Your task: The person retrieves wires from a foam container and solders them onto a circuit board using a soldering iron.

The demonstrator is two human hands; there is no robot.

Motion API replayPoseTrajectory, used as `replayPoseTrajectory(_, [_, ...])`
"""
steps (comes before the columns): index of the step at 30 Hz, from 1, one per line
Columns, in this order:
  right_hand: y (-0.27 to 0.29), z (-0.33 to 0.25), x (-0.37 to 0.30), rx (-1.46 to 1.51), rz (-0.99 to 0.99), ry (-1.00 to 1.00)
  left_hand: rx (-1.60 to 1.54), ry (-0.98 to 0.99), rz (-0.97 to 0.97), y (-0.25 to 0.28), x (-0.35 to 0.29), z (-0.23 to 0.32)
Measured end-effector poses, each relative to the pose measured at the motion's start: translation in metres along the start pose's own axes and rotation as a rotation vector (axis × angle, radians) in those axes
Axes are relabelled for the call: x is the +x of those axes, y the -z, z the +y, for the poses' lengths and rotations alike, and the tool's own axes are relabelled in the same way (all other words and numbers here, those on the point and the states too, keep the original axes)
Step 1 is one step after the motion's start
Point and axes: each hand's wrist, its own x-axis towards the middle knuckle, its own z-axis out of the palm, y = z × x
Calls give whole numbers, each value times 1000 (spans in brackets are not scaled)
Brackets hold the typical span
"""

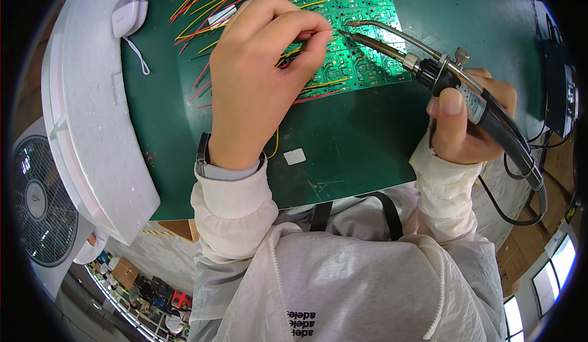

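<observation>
A green circuit board panel (373, 66) lies on the green mat, with red, yellow and black wires (205, 11) fanning out from its left side. My left hand (263, 60) is over the wires, thumb and forefinger pinched on a wire at the board; the fingers hide most of it. In my right hand (468, 118) is a soldering iron (392, 51), gripped by its handle. A thin curved metal tube (398, 31) is clamped alongside the iron. The iron's tip points at the board right beside my left fingertips.
On the green mat (343, 140) are a small white piece (294, 156) and a pale case with a strap (130, 12). A white foam block (92, 109) lines the left edge, beside a fan (44, 201). The iron's black cable (508, 219) hangs at the right, near a dark box (558, 78).
</observation>
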Motion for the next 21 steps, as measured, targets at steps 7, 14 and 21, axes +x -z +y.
replayPoseTrajectory(7, [6, 0, -1, 63, -87, 1, 5, -23, 1, 1, -1, -2])
replayPoseTrajectory(14, [5, -5, -1, -14, -122, 23, 23, -48, 11, -1, -1, -4])
replayPoseTrajectory(21, [2, -4, -2, -27, -82, 46, 60, -42, 13, -1, -1, -3])
